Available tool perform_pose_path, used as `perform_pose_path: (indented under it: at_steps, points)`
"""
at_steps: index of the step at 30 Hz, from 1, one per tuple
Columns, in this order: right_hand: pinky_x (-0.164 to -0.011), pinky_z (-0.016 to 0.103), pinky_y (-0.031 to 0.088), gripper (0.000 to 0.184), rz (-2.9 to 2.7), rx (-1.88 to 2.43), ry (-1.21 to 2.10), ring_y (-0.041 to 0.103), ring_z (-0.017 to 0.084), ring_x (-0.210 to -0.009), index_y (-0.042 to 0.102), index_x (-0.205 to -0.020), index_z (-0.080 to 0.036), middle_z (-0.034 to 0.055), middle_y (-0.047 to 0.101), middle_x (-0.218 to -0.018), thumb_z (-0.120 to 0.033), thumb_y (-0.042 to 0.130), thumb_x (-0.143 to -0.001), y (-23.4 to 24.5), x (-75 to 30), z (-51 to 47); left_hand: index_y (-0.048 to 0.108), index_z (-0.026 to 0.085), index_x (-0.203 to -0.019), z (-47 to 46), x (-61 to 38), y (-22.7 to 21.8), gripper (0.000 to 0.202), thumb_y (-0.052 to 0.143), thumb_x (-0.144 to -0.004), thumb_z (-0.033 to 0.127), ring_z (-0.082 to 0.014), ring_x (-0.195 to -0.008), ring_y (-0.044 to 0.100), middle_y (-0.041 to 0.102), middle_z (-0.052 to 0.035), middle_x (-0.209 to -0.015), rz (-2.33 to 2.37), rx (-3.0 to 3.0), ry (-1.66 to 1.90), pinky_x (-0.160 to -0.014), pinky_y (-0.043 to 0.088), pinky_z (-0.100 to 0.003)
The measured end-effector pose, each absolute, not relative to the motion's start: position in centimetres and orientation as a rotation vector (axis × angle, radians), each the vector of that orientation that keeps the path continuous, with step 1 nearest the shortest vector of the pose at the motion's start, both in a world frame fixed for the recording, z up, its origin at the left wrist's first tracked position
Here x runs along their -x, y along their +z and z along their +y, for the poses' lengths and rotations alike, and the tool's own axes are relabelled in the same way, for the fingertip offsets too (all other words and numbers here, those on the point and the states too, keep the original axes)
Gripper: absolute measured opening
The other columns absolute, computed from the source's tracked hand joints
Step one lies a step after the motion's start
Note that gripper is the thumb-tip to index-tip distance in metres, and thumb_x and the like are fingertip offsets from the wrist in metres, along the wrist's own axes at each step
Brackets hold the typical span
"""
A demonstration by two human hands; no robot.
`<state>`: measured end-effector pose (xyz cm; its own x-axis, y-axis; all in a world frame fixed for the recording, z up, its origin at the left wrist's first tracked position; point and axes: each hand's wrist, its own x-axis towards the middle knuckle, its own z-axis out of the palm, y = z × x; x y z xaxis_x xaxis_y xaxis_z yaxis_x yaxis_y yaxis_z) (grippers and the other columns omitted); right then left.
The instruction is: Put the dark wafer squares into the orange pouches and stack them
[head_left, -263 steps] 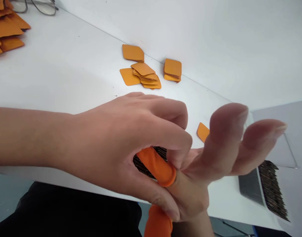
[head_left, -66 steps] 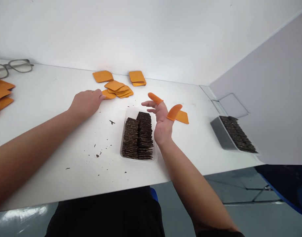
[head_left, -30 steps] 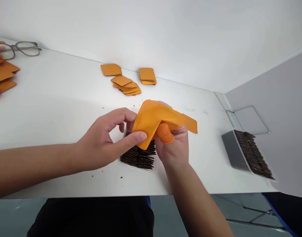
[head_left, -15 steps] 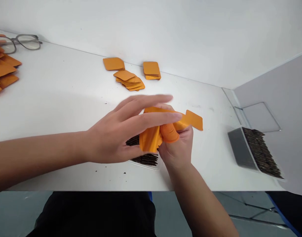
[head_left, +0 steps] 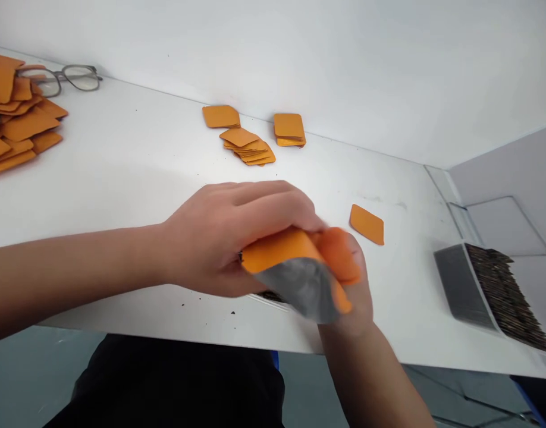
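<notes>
White table (head_left: 121,172), left hand (head_left: 215,235), right hand (head_left: 361,297), fingers (head_left: 273,208) of both clamped on open orange pouch (head_left: 282,251)

My left hand (head_left: 228,235) curls over an orange pouch (head_left: 282,249), and my right hand (head_left: 361,300), an orange cover (head_left: 339,255) on its thumb, grips it too; the mouth gapes, showing a silvery inside. On the tabletop (head_left: 134,148), a heap of pouches (head_left: 25,122) lies against eyeglasses (head_left: 68,74) at left; a bin (head_left: 464,288) of dark slices (head_left: 507,297) stands at right.
</notes>
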<state>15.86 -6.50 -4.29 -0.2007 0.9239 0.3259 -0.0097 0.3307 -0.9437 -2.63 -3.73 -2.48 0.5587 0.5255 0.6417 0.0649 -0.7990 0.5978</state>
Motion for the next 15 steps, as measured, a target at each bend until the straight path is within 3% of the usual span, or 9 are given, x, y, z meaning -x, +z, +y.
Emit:
perform_pose_path:
  at_steps: [2, 4, 8, 11, 13, 15]
  points:
    - [-0.076, 0.041, 0.061, 0.065, -1.518, 0.847, 1.037, 0.067, 0.023, -0.085, 0.070, -0.079, -0.026, 0.0043, 0.068, -0.089, -0.082, 0.041, -0.092, -4.7, -16.4, -6.0, 0.065, 0.027, -0.107, -3.5, 2.8, -2.6, 0.015, 0.062, -0.094, 0.022, -0.0163, -0.091, 0.073, 0.076, -0.0010, -0.105, 0.527, -2.336, 1.211, -0.075, 0.057, -0.029]
    - [-0.085, 0.044, 0.058, 0.071, -1.498, 0.835, 0.803, 0.067, 0.026, -0.091, 0.073, -0.086, -0.026, 0.0056, 0.068, -0.090, -0.083, 0.031, -0.093, -5.0, -16.7, -5.7, 0.067, 0.029, -0.107, -3.2, 3.0, -2.9, 0.014, 0.057, -0.097, 0.025, -0.0136, -0.073, 0.068, 0.074, 0.0011, -0.089, 0.674, -2.406, 1.275, -0.063, 0.051, -0.028]
    - [-0.097, 0.048, 0.050, 0.062, -1.423, 0.844, 0.291, 0.061, 0.031, -0.108, 0.075, -0.101, -0.026, 0.0077, 0.065, -0.108, -0.082, 0.058, -0.083, -5.1, -17.0, -5.5, 0.067, 0.026, -0.089, -2.8, 3.0, -3.2, 0.021, 0.053, -0.100, 0.036, -0.0125, -0.054, 0.053, 0.060, 0.0034, -0.061, 0.864, -2.574, 1.160, -0.051, 0.034, -0.028]
    - [-0.098, 0.050, 0.049, 0.038, -1.688, 0.802, 0.136, 0.055, 0.030, -0.122, 0.074, -0.116, -0.031, 0.0046, 0.062, -0.131, -0.052, 0.077, -0.085, -4.9, -17.2, -5.7, 0.064, 0.024, -0.079, -2.7, 3.2, -3.1, 0.029, 0.051, -0.101, 0.038, -0.0123, -0.052, 0.051, 0.059, 0.0041, -0.058, 0.802, -2.643, 0.902, -0.050, 0.027, -0.027]
    - [-0.101, 0.050, 0.048, 0.021, -1.810, 0.777, 0.132, 0.055, 0.026, -0.120, 0.075, -0.107, -0.032, 0.0017, 0.065, -0.127, -0.028, 0.076, -0.086, -4.8, -17.1, -5.8, 0.066, 0.023, -0.084, -2.7, 3.3, -3.0, 0.022, 0.056, -0.099, 0.036, -0.0153, -0.064, 0.059, 0.066, 0.0027, -0.068, 0.824, -2.608, 0.922, -0.058, 0.037, -0.028]
    - [-0.102, 0.048, 0.047, 0.019, -1.763, 0.769, 0.204, 0.057, 0.022, -0.113, 0.074, -0.095, -0.029, 0.0007, 0.068, -0.115, -0.016, 0.077, -0.082, -4.9, -16.9, -5.9, 0.066, 0.023, -0.102, -2.8, 3.3, -2.9, 0.018, 0.067, -0.092, 0.038, -0.0212, -0.088, 0.066, 0.073, -0.0010, -0.092, 0.854, -2.488, 1.042, -0.077, 0.048, -0.034]
